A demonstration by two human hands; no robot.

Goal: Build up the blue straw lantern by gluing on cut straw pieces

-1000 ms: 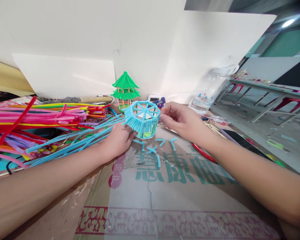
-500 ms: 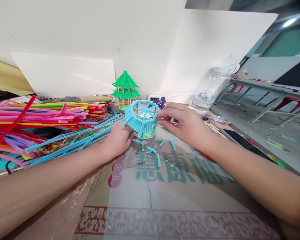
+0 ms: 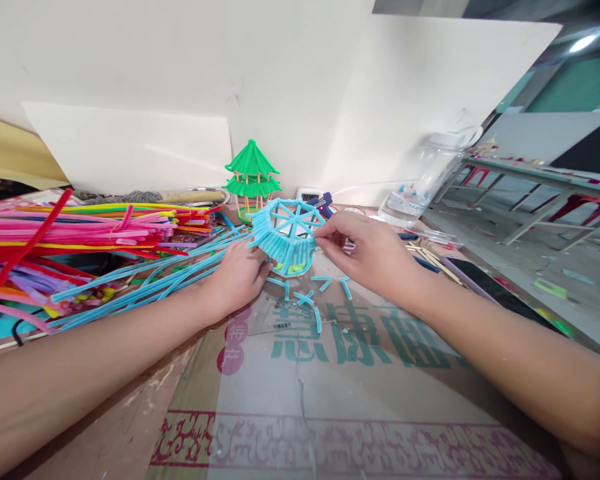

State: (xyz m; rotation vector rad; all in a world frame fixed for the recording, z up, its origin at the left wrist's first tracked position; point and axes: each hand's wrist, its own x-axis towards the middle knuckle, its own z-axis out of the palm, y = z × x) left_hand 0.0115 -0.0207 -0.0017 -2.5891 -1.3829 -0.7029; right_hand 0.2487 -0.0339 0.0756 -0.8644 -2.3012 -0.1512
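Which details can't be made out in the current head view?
Head view: left hand, some fingertips hidden behind the light-blue pipe-cleaner model.
Head view: right hand, whether it pinches a loose piece; too small to tell.
Head view: digital timer, digits too small to read.

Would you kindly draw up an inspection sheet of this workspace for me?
Surface: printed sheet with lettering and a patterned band.
Job's things: blue frame with a spoked top; short blue pieces lie in front.
Clutter: coloured stems at left; green model and dark blue tool behind the frame; bottle to the right.
Hands: left hand at the frame's left side; right hand at its right rim; exact grip unclear.
Cables: none certain; black loop at far left could be one.
Surroundings: white boards behind; table and red stools beyond, at right.
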